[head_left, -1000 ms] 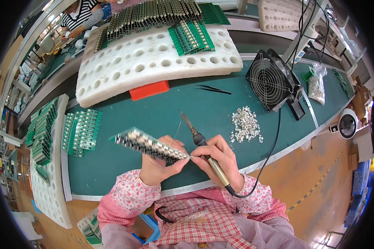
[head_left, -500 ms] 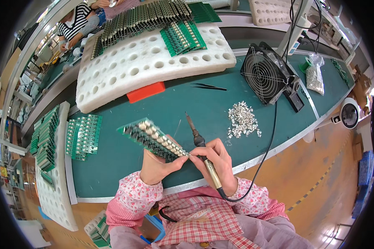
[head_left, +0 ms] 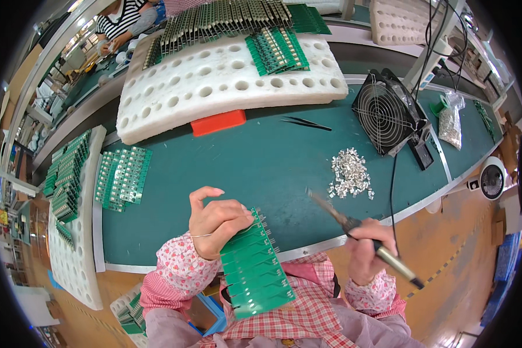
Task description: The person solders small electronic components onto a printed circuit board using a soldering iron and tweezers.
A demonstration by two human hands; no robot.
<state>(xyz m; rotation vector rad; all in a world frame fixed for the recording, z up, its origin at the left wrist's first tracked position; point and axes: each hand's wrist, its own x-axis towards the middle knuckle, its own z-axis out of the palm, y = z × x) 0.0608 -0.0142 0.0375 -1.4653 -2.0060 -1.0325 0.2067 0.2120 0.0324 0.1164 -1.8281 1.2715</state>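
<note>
My left hand grips the upper end of a green circuit board panel, its flat side facing up and small metal parts along its right edge. The panel hangs over the table's near edge, in front of my apron. A thin pale wire, which looks like solder, runs across the left fingers. My right hand is closed round a soldering iron, its tip angled up and left over the table. To the right lies a heap of small silvery parts, apart from the iron.
A white foam block with rows of boards stands at the back, a red box under its edge. Black tweezers, a black fan and a bag of parts lie beyond. More boards sit left. Another person's hand is far left.
The panel has turned over and come down toward me in the left hand. My right hand has moved right with the iron, away from the panel. The view has shifted slightly.
</note>
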